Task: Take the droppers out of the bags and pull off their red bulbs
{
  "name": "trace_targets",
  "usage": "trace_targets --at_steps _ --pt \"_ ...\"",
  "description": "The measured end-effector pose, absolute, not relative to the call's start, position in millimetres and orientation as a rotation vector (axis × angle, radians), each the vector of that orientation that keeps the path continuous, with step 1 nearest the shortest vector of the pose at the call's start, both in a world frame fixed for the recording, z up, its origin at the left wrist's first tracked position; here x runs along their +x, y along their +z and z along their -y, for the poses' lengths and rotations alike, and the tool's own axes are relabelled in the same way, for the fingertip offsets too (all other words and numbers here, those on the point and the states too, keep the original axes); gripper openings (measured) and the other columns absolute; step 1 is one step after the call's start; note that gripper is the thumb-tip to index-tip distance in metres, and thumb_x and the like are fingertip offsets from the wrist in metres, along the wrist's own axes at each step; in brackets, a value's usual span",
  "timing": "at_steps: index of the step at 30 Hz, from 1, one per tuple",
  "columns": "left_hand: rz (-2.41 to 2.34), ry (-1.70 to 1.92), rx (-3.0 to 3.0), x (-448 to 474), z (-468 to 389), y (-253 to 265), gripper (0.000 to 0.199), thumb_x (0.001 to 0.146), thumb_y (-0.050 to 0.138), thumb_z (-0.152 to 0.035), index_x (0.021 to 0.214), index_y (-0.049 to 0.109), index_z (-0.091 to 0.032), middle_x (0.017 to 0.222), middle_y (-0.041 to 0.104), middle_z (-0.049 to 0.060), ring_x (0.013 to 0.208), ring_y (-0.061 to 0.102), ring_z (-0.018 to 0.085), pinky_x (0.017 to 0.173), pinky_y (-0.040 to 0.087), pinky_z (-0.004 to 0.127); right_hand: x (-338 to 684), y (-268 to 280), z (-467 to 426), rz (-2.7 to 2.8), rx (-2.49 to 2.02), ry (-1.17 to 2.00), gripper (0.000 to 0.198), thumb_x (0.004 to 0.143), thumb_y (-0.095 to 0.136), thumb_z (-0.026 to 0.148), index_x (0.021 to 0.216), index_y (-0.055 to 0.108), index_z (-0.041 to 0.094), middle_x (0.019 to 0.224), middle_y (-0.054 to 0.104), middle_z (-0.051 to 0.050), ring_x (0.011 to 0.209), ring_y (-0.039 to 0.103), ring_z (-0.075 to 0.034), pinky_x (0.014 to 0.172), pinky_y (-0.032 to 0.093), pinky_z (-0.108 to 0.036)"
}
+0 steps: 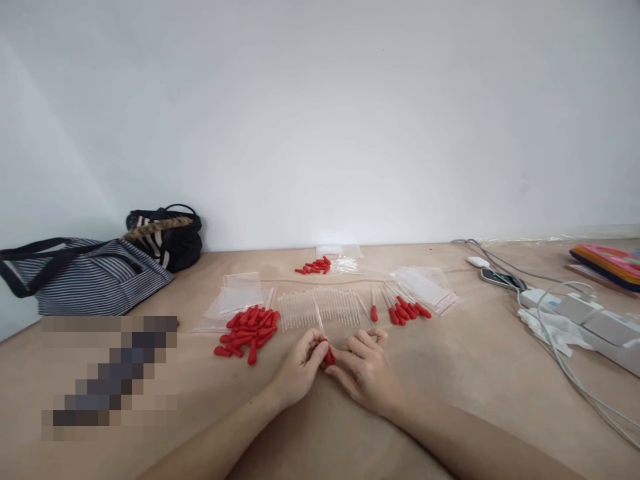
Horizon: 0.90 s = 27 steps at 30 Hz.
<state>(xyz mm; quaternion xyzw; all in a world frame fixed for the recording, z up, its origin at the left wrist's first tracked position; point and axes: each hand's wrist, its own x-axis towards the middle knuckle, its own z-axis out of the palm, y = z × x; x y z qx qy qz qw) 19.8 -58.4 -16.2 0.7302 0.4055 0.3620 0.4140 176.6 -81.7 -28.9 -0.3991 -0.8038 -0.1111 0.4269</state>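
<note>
My left hand (306,363) is closed, its thumb and fingers pinching a dropper where the thin glass tube (319,317) meets its red rubber bulb (329,358). The tube points up and away from me. On the bulb's other side, my right hand (367,367) pinches it between thumb and index finger, the other fingers curled. Just beyond the hands lies a row of clear glass tubes (320,308). Loose red bulbs (250,327) are heaped to the left. To the right lie several droppers with red bulbs (407,311) fitted on their tubes, and one such dropper (374,312) apart.
Clear plastic bags (427,288) lie behind both groups. Farther back are a small pile of red bulbs (315,266) and more tubes (347,265). A striped bag (105,277) and a black bag (183,243) stand left. A power strip (590,323) with cables lies right.
</note>
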Motion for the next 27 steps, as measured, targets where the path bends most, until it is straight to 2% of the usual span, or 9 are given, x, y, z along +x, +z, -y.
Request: trace_targets --at_steps 3,6,10,12,15,18,22,27 --pt "-1.177 0.933 2.055 12.7 54.8 -11.5 0.012 0.086 0.035 -0.026 0.083 0.044 -0.018 0.065 0.054 -0.001 0.06 0.055 0.013 0.058 0.047 0.026 185.9 -27.3 78.8 1.989 -0.977 -0.328 0.012 0.081 0.052 0.027 0.077 0.062 0.022 0.062 0.054 0.001 0.065 0.043 -0.012 0.073 0.023 -0.032" --pt "-1.254 0.9 2.401 5.6 51.5 -6.2 0.013 0.086 0.036 -0.021 0.084 0.049 -0.018 0.075 0.058 0.002 0.07 0.056 0.015 0.064 0.045 0.028 196.2 -24.4 76.5 1.96 -0.932 -0.443 0.009 0.08 0.053 0.022 0.081 0.061 0.021 0.068 0.058 0.001 0.066 0.045 -0.011 0.076 0.023 -0.032" --pt "-1.168 0.827 2.667 4.1 50.4 -10.5 0.015 0.086 0.038 -0.02 0.085 0.053 -0.019 0.082 0.06 0.002 0.076 0.055 0.016 0.067 0.044 0.028 203.1 -24.0 70.8 2.019 -0.902 -0.557 0.021 0.08 0.056 0.027 0.1 0.058 0.022 0.09 0.064 -0.002 0.086 0.051 -0.014 0.089 0.018 -0.036" --pt "-1.132 0.853 2.769 6.2 50.6 -15.2 0.014 0.086 0.041 -0.02 0.085 0.054 -0.019 0.08 0.06 0.002 0.076 0.055 0.017 0.068 0.043 0.029 202.8 -27.8 66.0 2.074 -0.899 -0.573 0.023 0.08 0.056 0.029 0.102 0.058 0.023 0.093 0.065 -0.001 0.094 0.051 -0.016 0.093 0.012 -0.038" --pt "-1.043 0.952 2.899 9.8 50.2 -19.7 0.015 0.087 0.042 -0.02 0.083 0.056 -0.019 0.078 0.061 0.001 0.073 0.054 0.016 0.067 0.041 0.029 200.3 -36.4 58.8 2.095 -0.888 -0.576 0.014 0.082 0.053 0.023 0.094 0.06 0.024 0.074 0.066 0.003 0.093 0.051 -0.015 0.096 0.007 -0.04" --pt "-0.979 1.008 2.986 11.6 48.9 -20.0 0.016 0.087 0.043 -0.019 0.084 0.058 -0.018 0.077 0.062 0.001 0.071 0.053 0.016 0.068 0.039 0.03 198.8 -41.3 56.0 2.11 -0.898 -0.564 0.014 0.083 0.049 0.017 0.09 0.061 0.023 0.058 0.06 0.005 0.081 0.051 -0.012 0.096 0.008 -0.04" --pt "-0.975 0.969 3.048 10.7 48.1 -18.6 0.013 0.085 0.047 -0.021 0.086 0.059 -0.018 0.073 0.062 0.002 0.069 0.052 0.016 0.068 0.037 0.031 200.2 -38.0 59.3 2.171 -0.907 -0.518 0.015 0.083 0.046 0.017 0.079 0.06 0.021 0.053 0.054 0.005 0.069 0.047 -0.01 0.093 0.011 -0.039" --pt "-0.993 0.916 3.046 9.2 49.9 -17.9 0.019 0.086 0.044 -0.02 0.075 0.059 -0.017 0.065 0.058 0.001 0.061 0.05 0.014 0.068 0.036 0.032 202.5 -32.4 62.4 2.202 -0.851 -0.445 0.02 0.083 0.042 0.017 0.069 0.056 0.019 0.048 0.048 0.005 0.065 0.043 -0.011 0.088 0.015 -0.038"
